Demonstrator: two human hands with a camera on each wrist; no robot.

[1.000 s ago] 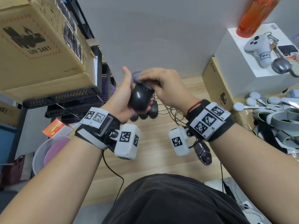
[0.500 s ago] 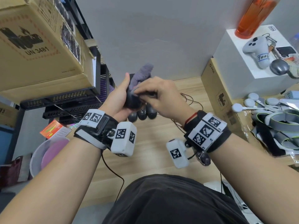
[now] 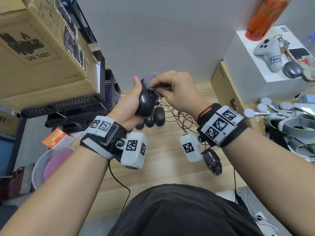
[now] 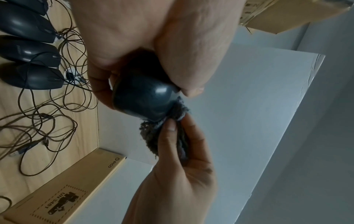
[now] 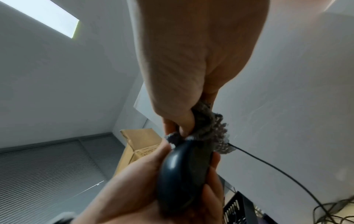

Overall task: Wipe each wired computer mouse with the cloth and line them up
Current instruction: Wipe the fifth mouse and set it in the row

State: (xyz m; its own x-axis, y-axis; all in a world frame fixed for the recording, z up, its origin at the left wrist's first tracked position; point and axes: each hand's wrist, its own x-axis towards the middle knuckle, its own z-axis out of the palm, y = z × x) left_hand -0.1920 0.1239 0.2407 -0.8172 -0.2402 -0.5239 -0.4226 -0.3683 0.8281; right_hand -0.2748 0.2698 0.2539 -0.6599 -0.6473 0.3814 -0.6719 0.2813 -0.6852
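- Two hands met above the desk (image 3: 163, 167), at about twelve o'clock from the person's chest: the left hand (image 3: 129, 106) was wrapped round a black mouse (image 3: 147, 102), fingers curled under its body, and the right hand (image 3: 177, 89) pinched a grey cloth (image 3: 149, 80) against the mouse's front end.
- Three more mice (image 3: 150, 119) lay side by side on the desk just beyond the hands, their cords (image 3: 180, 114) tangled at one o'clock.
- One risk, as I judged it: the held mouse's cord hung toward that tangle, so setting it down could snag the loops and pull the row crooked.
- Another: the cloth was bunched small, so it could slip out of the pinch during a hard rub.
- The left wrist view showed the row of mice (image 4: 28, 60) and the cloth pressed to the mouse's nose; the right wrist view showed neither the row nor the desk top, only the cord (image 5: 277, 171) trailing away.
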